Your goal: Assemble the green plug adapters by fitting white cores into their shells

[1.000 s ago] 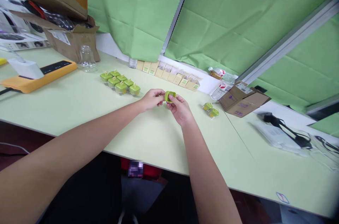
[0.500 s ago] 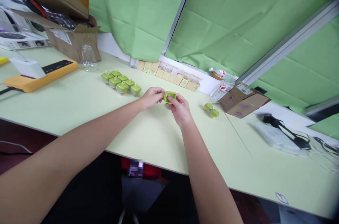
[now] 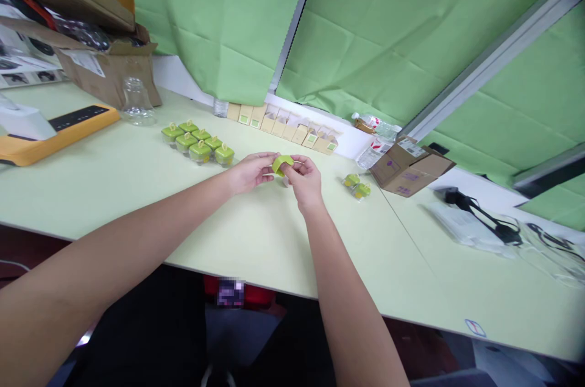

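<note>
A green plastic lid [image 3: 280, 163], hollow inside, is held up over the middle of the table between both hands. My right hand [image 3: 305, 184] grips it from the right, thumb pressed into its hollow side. My left hand [image 3: 253, 173] has its fingertips closed on the lid's left edge. Something pale and small shows under the lid, too hidden to name. To the left sits a group of small clear containers [image 3: 200, 152] with green looped lids. Two more such containers [image 3: 362, 191] stand to the right of my hands.
A row of small tan cartons [image 3: 280, 125] lines the back of the table [image 3: 256, 234]. Left are an orange power strip [image 3: 77, 131], a clear bottle [image 3: 136, 100] and cardboard boxes [image 3: 109, 73]. Right are plastic bottles [image 3: 375, 125], another carton [image 3: 406, 167] and a black cable [image 3: 484, 216].
The lid has turned in my hands, so its curved outer side shows more. My left fingers have spread a little along its edge. The whole view has shifted slightly.
</note>
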`<state>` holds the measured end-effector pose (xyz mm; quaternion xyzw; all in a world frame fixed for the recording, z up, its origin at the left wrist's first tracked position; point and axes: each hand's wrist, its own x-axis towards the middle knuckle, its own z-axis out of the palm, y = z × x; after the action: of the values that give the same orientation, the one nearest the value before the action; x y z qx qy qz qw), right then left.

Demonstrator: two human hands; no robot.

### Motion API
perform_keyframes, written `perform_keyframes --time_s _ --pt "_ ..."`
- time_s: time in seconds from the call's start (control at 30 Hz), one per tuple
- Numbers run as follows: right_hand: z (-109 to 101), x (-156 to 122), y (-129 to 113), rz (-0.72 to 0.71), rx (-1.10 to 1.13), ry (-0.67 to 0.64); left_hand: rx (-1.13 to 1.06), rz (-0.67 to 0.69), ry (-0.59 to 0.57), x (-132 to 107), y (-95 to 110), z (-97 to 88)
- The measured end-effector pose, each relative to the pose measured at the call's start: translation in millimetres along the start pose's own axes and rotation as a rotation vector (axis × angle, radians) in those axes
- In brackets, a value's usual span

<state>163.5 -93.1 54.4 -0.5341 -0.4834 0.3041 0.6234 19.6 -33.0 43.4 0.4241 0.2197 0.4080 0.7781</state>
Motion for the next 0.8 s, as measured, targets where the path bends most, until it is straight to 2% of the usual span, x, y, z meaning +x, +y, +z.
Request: perform_keyframes --time_s 0.07,0.17,0.23,0.27,0.37,0.47,0.6,0.7,0.8 --pt "-8.3 2.6 2.1 -0.058 -0.194 0.012 0.019 0.073 0.084 3.4 1.0 -1.4" --pt "-23.2 5.3 11.5 -0.077 -0.651 0.004 0.025 0.116 0.208 8.5 3.4 -5.0" --pt "-29.5 6.3 20.0 -0.030 -0.852 -0.073 0.023 0.112 0.261 10.7 4.1 -7.5" --pt "-30.8 6.9 23.9 -0.012 -0.883 -0.122 0.028 0.116 0.272 11.2 3.8 -8.6" --pt "-28.1 9.6 29.7 0.011 -0.737 -0.160 0.071 0.158 0.258 12.0 1.2 -11.2" --pt "-21.3 11.3 25.1 0.086 -0.356 -0.115 0.123 0.202 0.239 13.5 -1.3 -13.7" --pt "-15.0 7.4 11.4 0.201 0.056 -0.138 0.201 0.257 0.287 16.4 -1.2 -17.2" --pt "-12.2 2.8 3.1 0.202 0.209 -0.161 0.243 0.283 0.291 16.8 -0.4 -17.9" --pt "-9.1 0.0 -0.8 0.151 0.241 -0.158 0.269 0.304 0.280 15.7 -0.4 -16.7"
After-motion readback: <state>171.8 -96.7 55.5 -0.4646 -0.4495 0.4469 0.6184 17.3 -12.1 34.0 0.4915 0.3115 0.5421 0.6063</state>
